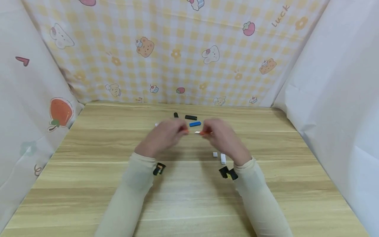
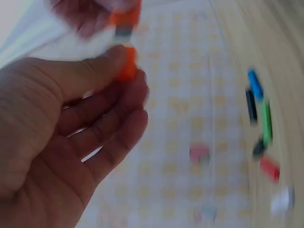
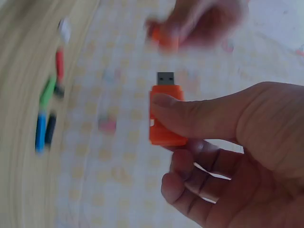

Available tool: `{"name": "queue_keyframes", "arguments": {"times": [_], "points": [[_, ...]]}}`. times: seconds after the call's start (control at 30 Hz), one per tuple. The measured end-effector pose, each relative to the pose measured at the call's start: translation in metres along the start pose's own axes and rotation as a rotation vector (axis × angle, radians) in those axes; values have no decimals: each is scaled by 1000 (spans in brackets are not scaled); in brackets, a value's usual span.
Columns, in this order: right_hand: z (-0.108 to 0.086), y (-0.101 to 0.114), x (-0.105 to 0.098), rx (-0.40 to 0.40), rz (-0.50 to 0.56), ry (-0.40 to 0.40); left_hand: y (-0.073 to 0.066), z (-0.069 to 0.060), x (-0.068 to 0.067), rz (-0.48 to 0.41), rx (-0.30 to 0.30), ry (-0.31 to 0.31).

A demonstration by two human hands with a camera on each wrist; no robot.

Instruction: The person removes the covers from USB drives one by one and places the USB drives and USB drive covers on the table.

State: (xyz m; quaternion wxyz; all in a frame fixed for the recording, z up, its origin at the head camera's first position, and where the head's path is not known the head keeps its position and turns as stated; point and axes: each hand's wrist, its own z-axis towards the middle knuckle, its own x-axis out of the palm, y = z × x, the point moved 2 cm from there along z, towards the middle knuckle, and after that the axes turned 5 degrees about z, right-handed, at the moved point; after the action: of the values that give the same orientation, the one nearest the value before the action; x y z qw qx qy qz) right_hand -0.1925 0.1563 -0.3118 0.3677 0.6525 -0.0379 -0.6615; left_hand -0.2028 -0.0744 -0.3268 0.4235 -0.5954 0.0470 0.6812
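My right hand [image 1: 222, 136] pinches an orange USB flash drive [image 3: 166, 137] between thumb and fingers, its metal plug [image 3: 166, 79] bare and pointing toward the other hand. Between the thumb and forefinger of my left hand [image 1: 165, 136] is a small orange cap [image 2: 128, 64]. The cap and the plug face each other with a short gap between them. Both hands are raised over the far middle of the table, and the left looks blurred in the right wrist view.
Beyond the hands lie a blue flash drive [image 1: 195, 124], a black one [image 1: 190, 117] and another dark piece [image 1: 176, 115]. Green [image 2: 266, 122] and red [image 2: 270, 168] sticks show in the wrist views. A white drive [image 1: 223, 158] and small white cap [image 1: 215, 154] lie nearer, by the right wrist.
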Motion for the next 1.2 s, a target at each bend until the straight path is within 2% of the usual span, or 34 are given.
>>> {"name": "queue_keyframes", "arguments": {"times": [0.13,0.2,0.23,0.3,0.4,0.67,0.93,1.2], "points": [[-12,-25,-29,117,-27,-94,27,-23,-29,47,-206,-61],[-18,-34,-42,159,-32,-138,35,-32,-41,41,-262,-90],[-20,-37,-47,165,-40,-153,38,-34,-45,43,-268,-99],[-21,-39,-51,154,-47,-165,39,-36,-49,38,-256,-114],[-19,-36,-48,109,-52,-159,35,-34,-48,25,-232,-120],[-13,-28,-31,93,-5,-102,23,-25,-37,42,-152,-148],[-11,-23,-24,70,5,-30,3,-15,-21,118,-38,-169],[-11,-21,-21,29,-4,4,-4,-12,-12,134,-8,-151]]}}
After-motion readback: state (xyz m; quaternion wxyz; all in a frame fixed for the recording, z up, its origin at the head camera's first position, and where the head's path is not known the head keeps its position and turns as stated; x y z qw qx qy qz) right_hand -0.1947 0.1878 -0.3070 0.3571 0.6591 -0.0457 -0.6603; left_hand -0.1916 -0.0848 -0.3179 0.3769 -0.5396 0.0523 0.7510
